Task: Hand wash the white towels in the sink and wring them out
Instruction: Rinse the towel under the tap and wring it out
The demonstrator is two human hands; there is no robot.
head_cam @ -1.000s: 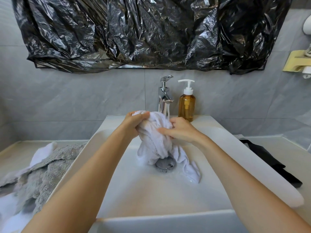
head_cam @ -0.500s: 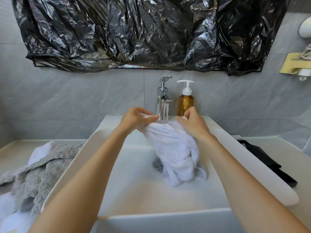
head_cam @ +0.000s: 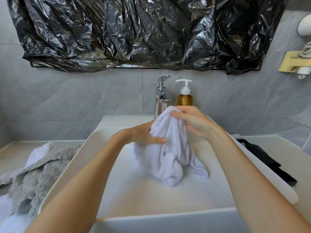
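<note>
Over the sink (head_cam: 80, 158), the right hand (head_cam: 193, 123) pinches the white towel (head_cam: 168, 152) top; the left hand (head_cam: 144, 135) grips its side. Its tail, seemingly soaked, could slip and splash the desk (head_cam: 286, 148).

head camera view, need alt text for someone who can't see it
Two bare hands hold a white towel bunched over a white sink: the right hand grips its top, the left hand holds its side, and its lower end rests in the basin. Behind stand a chrome faucet and an amber soap bottle; grey towels lie at left.
</note>
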